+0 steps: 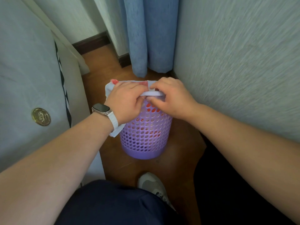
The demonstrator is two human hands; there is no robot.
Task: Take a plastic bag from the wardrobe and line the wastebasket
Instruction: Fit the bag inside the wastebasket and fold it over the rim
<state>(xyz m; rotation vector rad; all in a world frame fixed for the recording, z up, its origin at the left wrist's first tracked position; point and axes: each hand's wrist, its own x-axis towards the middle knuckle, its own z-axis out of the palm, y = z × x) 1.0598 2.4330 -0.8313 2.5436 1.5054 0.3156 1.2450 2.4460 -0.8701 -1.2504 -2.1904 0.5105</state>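
Plastic bag (109,89) over wastebasket (144,138) rim; left hand (125,103), right hand (172,99) fingers pinching it

Head camera looks steeply down, close above the wastebasket (144,138)

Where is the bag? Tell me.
Head view, centre: the bag lies over the wastebasket rim, gripped by the left hand and right hand, near the curtain.

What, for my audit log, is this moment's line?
left hand: grips plastic bag; right hand: pinches bag edge; wastebasket: upright, bag inside
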